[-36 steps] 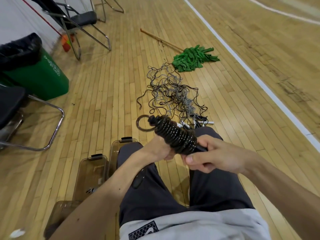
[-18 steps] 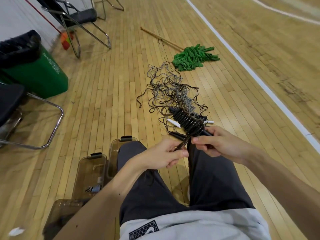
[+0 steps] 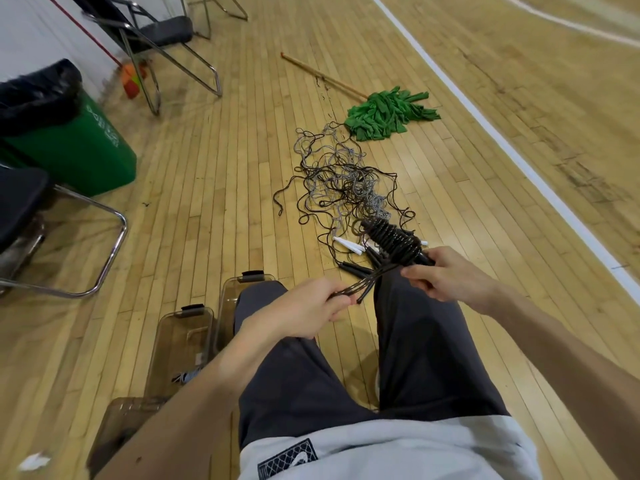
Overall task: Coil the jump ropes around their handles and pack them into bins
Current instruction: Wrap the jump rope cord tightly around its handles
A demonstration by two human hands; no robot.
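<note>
Head view; seated person, legs stretched over a wooden floor (image 3: pixel 207 202); entries follow.

1. Coiled jump rope (image 3: pixel 391 239); black cord wound in tight turns round its handles; held above the right knee, tilted away from the person; winding looks nearly complete.
2. Right hand (image 3: pixel 446 277); clamped round the handle ends at the near base of the coil.
3. Rope tail (image 3: pixel 369 285); short, blurred, seemingly several strands; runs from the coil's base down to the left hand (image 3: pixel 308 306), which pinches it between thumb and fingers; hands apart, tail stretched between them.
4. Tangled pile (image 3: pixel 346 181) of black and grey ropes on the floor just beyond the coil; loose handles (image 3: pixel 349 245), white and black, at its near edge.
5. Bins (image 3: pixel 180 327); three clear ones in a row beside the left leg; middle one holds a small grey bundle.
6. Green mop (image 3: pixel 388 114), green waste bin (image 3: pixel 79 150), folding chairs (image 3: pixel 156 32); not task items.

Risks, as judged: tail slipping from the left pinch before it is tucked, letting the springy turns unwind; too hard a pull dragging turns off the far end of the handles; an untucked end snagging the pile or undoing itself once dropped in a bin.
</note>
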